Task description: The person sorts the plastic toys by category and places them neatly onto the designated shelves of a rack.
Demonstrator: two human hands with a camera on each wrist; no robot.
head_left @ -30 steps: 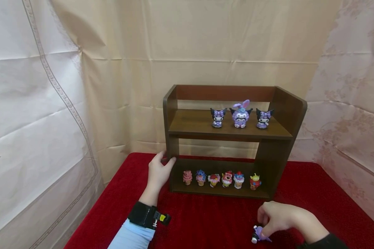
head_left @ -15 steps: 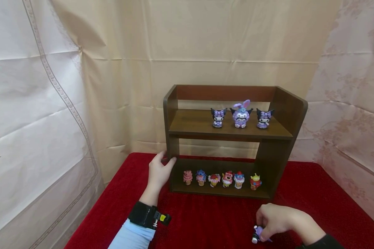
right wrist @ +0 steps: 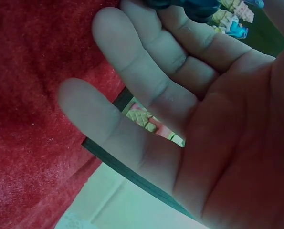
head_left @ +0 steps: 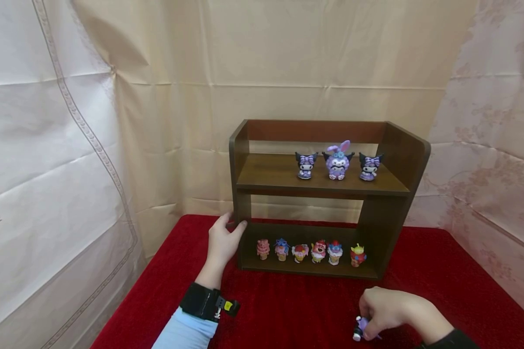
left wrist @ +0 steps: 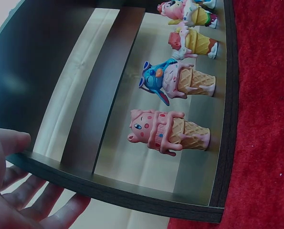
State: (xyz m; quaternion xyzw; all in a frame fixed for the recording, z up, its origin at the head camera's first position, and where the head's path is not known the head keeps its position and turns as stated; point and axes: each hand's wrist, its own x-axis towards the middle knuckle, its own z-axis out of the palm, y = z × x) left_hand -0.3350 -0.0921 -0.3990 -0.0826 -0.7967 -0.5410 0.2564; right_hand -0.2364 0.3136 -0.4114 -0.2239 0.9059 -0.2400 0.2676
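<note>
My left hand [head_left: 221,242] grips the left side panel of a brown two-tier shelf [head_left: 266,177]. In the left wrist view its thumb lies on the panel's inner side and the other fingers on the outer side. At the front right, my right hand [head_left: 388,310] pinches a small purple, black and white figurine [head_left: 358,330] low over the red cloth. The hand covers much of this figurine; the right wrist view shows only a dark part [right wrist: 199,9] of it at the top edge.
Three purple figurines, one with tall rabbit ears [head_left: 337,165], stand on the upper tier. Several ice-cream-cone figurines, including a pink bear [head_left: 263,249], line the lower tier; a green-headed one [head_left: 357,255] stands apart at right. Red cloth [head_left: 288,310] covers the table; curtains hang behind.
The right hand has shifted very slightly left and down, still holding the figurine. The left hand and the shelf have not visibly moved.
</note>
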